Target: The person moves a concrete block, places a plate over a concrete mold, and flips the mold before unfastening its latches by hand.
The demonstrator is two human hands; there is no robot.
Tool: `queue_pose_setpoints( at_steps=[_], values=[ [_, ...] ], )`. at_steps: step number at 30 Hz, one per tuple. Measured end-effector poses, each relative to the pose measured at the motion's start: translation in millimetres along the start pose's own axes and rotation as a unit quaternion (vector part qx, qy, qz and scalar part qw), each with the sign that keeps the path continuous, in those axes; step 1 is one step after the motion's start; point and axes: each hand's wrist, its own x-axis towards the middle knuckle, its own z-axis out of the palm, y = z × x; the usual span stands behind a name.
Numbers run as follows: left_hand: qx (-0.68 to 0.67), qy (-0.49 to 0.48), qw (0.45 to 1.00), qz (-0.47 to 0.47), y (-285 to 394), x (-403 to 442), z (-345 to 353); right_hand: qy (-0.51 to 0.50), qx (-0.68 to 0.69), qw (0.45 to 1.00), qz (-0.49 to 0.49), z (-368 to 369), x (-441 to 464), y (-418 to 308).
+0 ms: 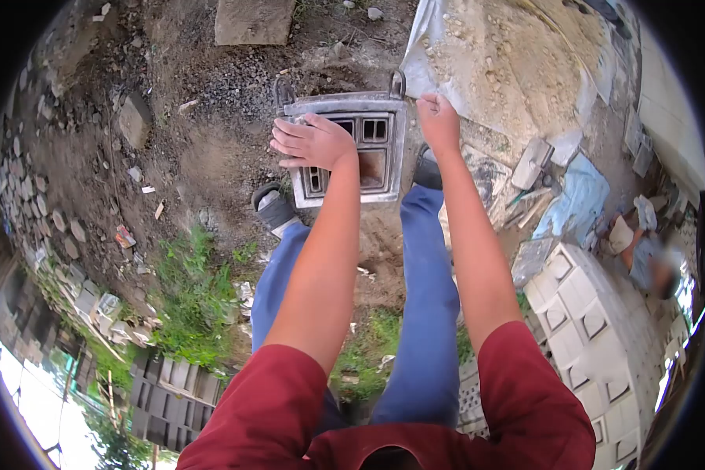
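A grey metal block mould [402, 149] with square openings lies on the ground between my shoes. Two loop handles rise from its far edge, the left handle [283, 91] and the right handle [398, 84]. My left hand [313, 141] is over the mould's left part, fingers stretched and spread, hiding some of the openings; whether it touches the metal I cannot tell. Just right of the frame is my right hand [439, 121], its fingers curled in, apart from the handle. Nothing shows in that hand.
A plastic sheet with sandy soil [501, 70] spreads at the far right. Stacked pale blocks [580, 321] stand on the near right, with a person [650, 262] beyond them. Stones [135, 120] and weeds [192, 301] are on the left. A flat slab [253, 19] lies ahead.
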Motion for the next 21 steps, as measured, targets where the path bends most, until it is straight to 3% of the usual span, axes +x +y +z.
queue_pose_setpoints(
  at_steps=[2,3,5,6,7,9,11,12,19,21],
  values=[
    [-0.08,-0.117,0.989,0.047,-20,3,-23,0.028,0.005,1.0,0.005,-2,-39,1],
    [-0.079,-0.12,0.988,0.052,-34,8,-35,0.013,-0.004,1.0,0.009,0,-58,-4],
    [-0.152,-0.145,0.94,0.269,-61,19,-59,0.001,-0.011,1.0,0.014,3,-94,-16],
    [-0.114,-0.162,0.92,0.339,-69,26,-69,0.008,-0.029,0.999,0.011,6,-105,-25],
    [-0.114,-0.161,0.92,0.338,-72,32,-73,0.012,-0.047,0.999,0.011,11,-113,-33],
    [-0.086,-0.233,0.856,0.454,-75,42,-85,0.012,-0.045,0.998,0.037,22,-121,-37],
    [-0.057,-0.247,0.847,0.468,-73,50,-84,0.032,-0.039,0.998,0.032,31,-117,-38],
    [-0.07,-0.242,0.852,0.459,-72,53,-81,0.061,-0.034,0.998,-0.007,36,-114,-37],
    [-0.154,-0.202,0.872,0.418,-67,74,-69,0.07,-0.038,0.997,-0.01,31,-77,-55],
    [-0.15,-0.193,0.88,0.407,-64,79,-67,0.107,-0.081,0.988,-0.073,30,-58,-50]
  ],
)
